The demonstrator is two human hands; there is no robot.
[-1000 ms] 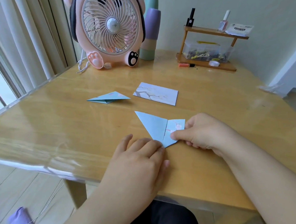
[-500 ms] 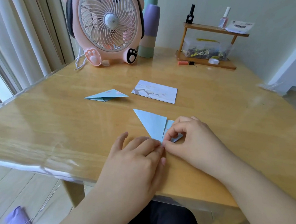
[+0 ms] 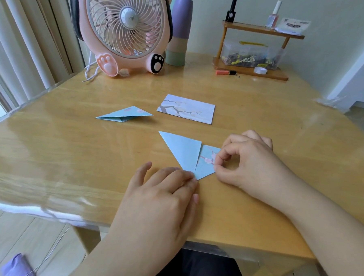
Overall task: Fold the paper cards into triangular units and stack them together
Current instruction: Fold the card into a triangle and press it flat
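On the wooden table (image 3: 51,157), near its front edge, the half-folded blue card (image 3: 188,154) was in the middle of its second fold: the left hand (image 3: 158,194) pressed its lower tip with flat fingers held together, and the right hand (image 3: 247,161) pinched the right flap between thumb and forefinger. The next move probably needed this flap to be laid over and creased, while one finished triangular unit (image 3: 124,115) and one unfolded card (image 3: 187,109) waited nearer the middle. The writing on the white packet (image 3: 293,25) was too small to read.

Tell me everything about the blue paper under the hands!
The half-folded paper card is light blue, thin and creased. Its left flap is folded over, plain side up, to a point; the right flap shows pink blossoms. It lies flat on the wooden table. The left hand presses its bottom tip, and the right hand pinches its right edge.
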